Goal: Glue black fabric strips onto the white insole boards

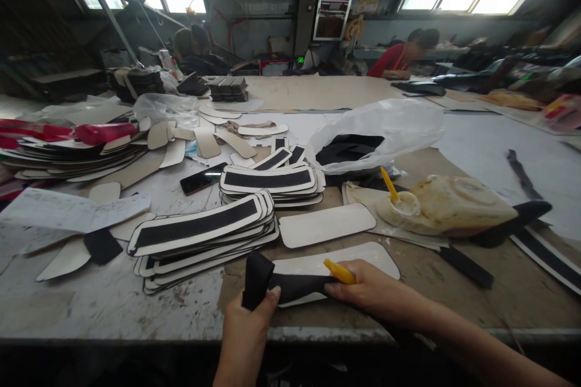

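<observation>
My left hand [249,320] is closed on one end of a black strip [295,288], which loops upward over the fingers. The strip lies along a white curved panel [354,259] close to the table's front edge. My right hand [363,291] pinches the strip farther right and also holds a short yellow stick [339,272], whose tip points left. Behind this panel lies a bare white panel [327,225]. Beside my left hand rises a stack of white panels with black strips [200,227], and another such stack [267,179] stands behind it.
A cut-open plastic container [463,205] lies on its side at right, a yellow stick [389,183] in its mouth. Behind are a plastic bag [408,127] with black pieces and a phone [203,179]. Paper sheets [77,208] cover the left. A person in red [393,60] sits across the table.
</observation>
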Available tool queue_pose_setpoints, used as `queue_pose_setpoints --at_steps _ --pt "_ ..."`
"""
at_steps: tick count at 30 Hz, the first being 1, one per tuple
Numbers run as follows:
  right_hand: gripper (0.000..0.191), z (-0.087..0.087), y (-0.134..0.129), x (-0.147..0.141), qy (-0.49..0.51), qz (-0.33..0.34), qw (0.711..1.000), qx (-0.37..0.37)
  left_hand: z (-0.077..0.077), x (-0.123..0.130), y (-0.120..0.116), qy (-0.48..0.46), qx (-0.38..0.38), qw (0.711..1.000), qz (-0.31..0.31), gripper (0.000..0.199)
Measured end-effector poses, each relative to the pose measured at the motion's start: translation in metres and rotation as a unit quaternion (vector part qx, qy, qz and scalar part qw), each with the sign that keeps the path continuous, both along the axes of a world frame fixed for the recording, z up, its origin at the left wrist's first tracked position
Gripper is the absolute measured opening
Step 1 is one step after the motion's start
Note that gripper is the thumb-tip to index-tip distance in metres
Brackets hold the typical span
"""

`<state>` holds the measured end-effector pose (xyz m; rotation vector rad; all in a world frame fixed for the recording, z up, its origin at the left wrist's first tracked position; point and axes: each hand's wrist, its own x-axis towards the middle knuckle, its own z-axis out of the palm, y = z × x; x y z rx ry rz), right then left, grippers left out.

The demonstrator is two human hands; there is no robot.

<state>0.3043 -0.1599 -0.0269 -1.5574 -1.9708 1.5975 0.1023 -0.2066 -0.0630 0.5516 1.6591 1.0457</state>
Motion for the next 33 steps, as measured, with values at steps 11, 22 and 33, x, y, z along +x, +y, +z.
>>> queue_pose_setpoints --at_steps 11,22,33 --pt "0.019 -0.019 0.026 0.0 -0.182 0.026 0.982 0.034 -0.016 0.005 0.016 0.141 -0.01 0.99 -0.012 0.032" --pt "0.016 -0.004 0.033 0.033 -0.182 0.05 0.98 0.065 -0.017 0.004 0.014 0.254 -0.06 0.961 -0.087 0.028" --pt "0.021 -0.014 0.005 0.079 -0.335 -0.104 0.924 0.153 -0.019 0.006 0.012 0.334 -0.131 0.914 -0.19 0.044"
